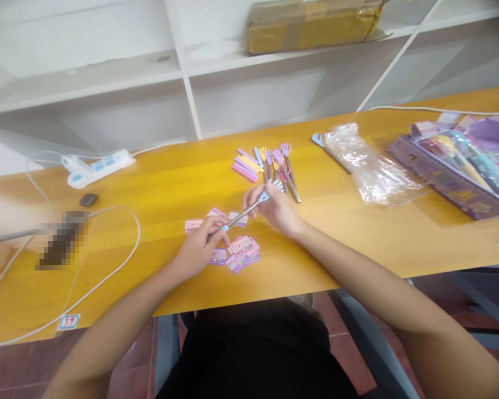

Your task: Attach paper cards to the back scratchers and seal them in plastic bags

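My left hand (197, 244) pinches stick (243, 213) at eight o'clock. My right hand (280, 210) pinches its claw (265, 196) at two. Cards (243, 249) lie at six. Best keep stick straight, fingers gentle.

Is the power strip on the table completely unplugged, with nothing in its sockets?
No, a white plug sits in one end of the white power strip.

The person's left hand (197, 247) and right hand (280, 211) held a blue-clawed rod (243, 214) above the bench (170, 188); from it, overlapping cards (242, 246) lay at six o'clock, other clawed rods (291, 185) at one o'clock.
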A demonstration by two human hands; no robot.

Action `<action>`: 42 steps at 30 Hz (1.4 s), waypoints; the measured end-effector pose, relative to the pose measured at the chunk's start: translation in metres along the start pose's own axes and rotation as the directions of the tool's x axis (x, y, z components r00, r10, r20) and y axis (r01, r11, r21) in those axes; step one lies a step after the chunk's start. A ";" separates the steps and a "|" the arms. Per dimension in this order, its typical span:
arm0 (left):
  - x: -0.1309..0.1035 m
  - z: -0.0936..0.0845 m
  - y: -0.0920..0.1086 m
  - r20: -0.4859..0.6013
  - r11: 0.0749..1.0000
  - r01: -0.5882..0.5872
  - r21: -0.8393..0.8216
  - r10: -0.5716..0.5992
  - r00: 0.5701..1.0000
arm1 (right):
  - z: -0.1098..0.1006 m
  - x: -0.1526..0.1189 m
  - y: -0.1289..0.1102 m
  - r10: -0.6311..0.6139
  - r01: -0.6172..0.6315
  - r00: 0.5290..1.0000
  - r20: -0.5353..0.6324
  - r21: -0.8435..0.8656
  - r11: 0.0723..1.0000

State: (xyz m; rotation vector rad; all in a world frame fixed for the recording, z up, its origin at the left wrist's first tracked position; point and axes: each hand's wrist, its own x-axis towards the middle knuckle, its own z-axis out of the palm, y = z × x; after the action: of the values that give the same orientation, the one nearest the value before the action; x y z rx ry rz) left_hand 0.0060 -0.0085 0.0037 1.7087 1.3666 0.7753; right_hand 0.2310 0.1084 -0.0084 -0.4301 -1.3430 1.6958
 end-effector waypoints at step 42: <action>-0.001 0.005 0.006 0.032 0.998 -0.012 -0.056 0.014 0.999 | 0.024 -0.017 0.022 0.026 -0.031 0.986 0.163 0.030 0.999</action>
State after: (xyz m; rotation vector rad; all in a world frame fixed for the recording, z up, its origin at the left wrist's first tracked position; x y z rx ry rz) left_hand 0.0135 -0.0109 0.0067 1.6814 1.3018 0.7829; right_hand 0.2134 0.0805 -0.0245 -0.2981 -1.4299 1.8056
